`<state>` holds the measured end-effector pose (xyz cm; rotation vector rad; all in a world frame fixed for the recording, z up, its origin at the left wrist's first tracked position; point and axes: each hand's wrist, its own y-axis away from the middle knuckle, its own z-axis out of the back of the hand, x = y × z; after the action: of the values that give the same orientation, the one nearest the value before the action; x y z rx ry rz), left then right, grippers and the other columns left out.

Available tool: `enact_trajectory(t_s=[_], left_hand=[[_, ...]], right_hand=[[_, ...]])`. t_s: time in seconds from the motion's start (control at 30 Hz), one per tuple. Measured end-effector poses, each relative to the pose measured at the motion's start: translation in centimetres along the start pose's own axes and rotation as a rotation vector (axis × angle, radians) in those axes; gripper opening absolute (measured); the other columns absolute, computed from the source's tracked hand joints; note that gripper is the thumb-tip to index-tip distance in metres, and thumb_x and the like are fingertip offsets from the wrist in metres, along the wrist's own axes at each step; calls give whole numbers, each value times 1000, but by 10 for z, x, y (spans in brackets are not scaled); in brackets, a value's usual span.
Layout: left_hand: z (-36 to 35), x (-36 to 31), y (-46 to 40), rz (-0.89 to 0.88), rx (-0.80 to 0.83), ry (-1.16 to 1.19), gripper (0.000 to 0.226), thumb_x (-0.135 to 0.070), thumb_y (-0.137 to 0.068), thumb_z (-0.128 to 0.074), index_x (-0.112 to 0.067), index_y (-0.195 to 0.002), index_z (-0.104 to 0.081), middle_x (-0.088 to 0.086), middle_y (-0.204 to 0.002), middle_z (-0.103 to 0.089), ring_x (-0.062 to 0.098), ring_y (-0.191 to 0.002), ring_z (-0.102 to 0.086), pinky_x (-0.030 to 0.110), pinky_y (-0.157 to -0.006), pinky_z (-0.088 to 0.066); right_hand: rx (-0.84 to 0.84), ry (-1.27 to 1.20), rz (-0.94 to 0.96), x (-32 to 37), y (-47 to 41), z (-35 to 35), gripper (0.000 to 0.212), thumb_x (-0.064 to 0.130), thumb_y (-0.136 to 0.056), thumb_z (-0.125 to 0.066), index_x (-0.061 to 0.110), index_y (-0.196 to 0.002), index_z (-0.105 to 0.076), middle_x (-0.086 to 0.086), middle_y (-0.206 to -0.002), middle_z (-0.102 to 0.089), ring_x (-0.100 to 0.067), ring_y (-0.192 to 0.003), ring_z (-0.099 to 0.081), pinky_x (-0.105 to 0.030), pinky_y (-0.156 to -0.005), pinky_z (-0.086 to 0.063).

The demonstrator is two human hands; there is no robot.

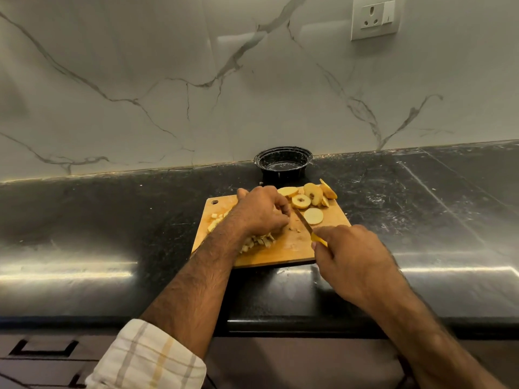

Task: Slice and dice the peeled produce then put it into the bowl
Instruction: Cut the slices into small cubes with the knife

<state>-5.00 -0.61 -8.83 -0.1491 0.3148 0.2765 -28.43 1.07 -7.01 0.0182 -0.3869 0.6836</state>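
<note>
A wooden cutting board (283,249) lies on the black counter. Round peeled slices (304,199) are piled at its far right corner, and one flat slice (313,216) lies apart from them. Diced pieces (259,241) sit under and left of my left hand (259,210), whose fingers are curled down over pieces on the board. My right hand (348,254) grips a knife by its yellow handle; the knife's blade (303,220) points toward my left fingers. A black bowl (283,154) stands behind the board, against the wall.
The black counter (112,220) stretches left and right of the board. A marble backsplash rises behind it, with a wall socket (376,18) at the upper right. Drawer fronts (42,349) show below the counter's front edge.
</note>
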Motion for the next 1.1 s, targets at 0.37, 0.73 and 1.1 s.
enact_trajectory(t_s=[0.37,0.73,1.1], left_hand=[[19,32,5,-51,-167,267,20,-20,-97,-65,-35,-110,-62,-16,-80,-74,4,-90,-66,49,-111,-31],[18,43,0,-24,-267,199,15,-46,-96,-71,-33,-102,-73,-15,-87,-71,6,-91,-65,41,-103,-24],[15,45,0,-12,-244,200,17,-49,-94,-73,-33,-99,-75,-16,-88,-71,6,-94,-66,48,-108,-28]], right_hand=[[5,-52,89,21,-16,-42,38,42,-107,-43,28,-139,-60,-1,-119,-68,-21,-102,-58,-37,-88,-50],[-90,17,57,-3,-11,-27,38,43,-108,-38,31,-138,-57,5,-91,-62,-15,-77,-54,-33,-71,-48],[-65,-57,85,6,-13,-43,37,44,-107,-41,27,-131,-63,2,-105,-70,-15,-84,-51,-33,-74,-46]])
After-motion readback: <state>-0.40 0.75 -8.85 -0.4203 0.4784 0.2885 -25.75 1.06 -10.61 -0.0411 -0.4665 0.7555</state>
